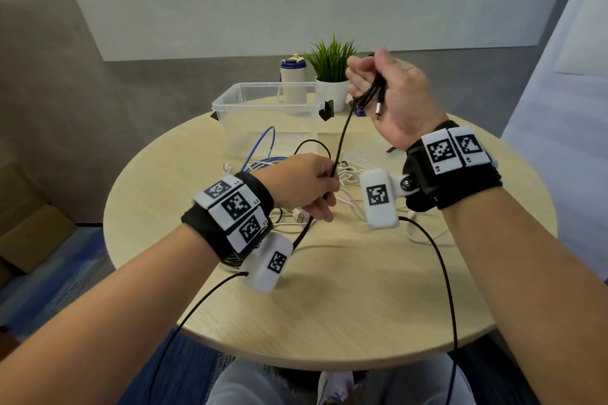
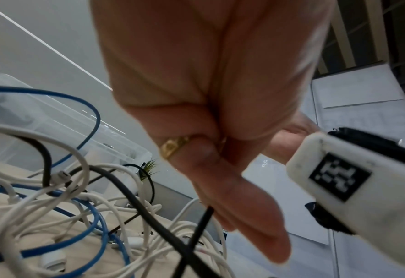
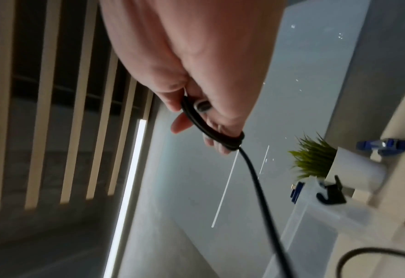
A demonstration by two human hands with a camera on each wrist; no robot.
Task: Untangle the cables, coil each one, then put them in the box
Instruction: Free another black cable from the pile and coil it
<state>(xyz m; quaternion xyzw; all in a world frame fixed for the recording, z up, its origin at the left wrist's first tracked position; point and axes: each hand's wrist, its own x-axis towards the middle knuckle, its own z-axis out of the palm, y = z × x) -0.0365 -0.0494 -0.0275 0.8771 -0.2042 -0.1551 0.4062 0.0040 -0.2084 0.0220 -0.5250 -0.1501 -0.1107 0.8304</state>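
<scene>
A black cable (image 1: 342, 138) runs taut between my two hands above the round table (image 1: 329, 289). My right hand (image 1: 378, 82) is raised near the plant and grips several coiled loops of that cable (image 3: 211, 129), with a silver plug hanging below the palm. My left hand (image 1: 316, 184) is lower, over the cable pile, and pinches the same black cable (image 2: 201, 225) between thumb and fingers. A tangle of white cables (image 1: 348, 181) and a blue cable (image 1: 266, 145) lies on the table beneath it. The clear plastic box (image 1: 269, 108) stands behind the tangle.
A white bottle with a blue cap (image 1: 292, 79) and a potted green plant (image 1: 332, 72) stand behind the box. The box's clear lid (image 1: 365, 151) lies flat to its right. Thin black leads from my wrist cameras trail over the table's front edge.
</scene>
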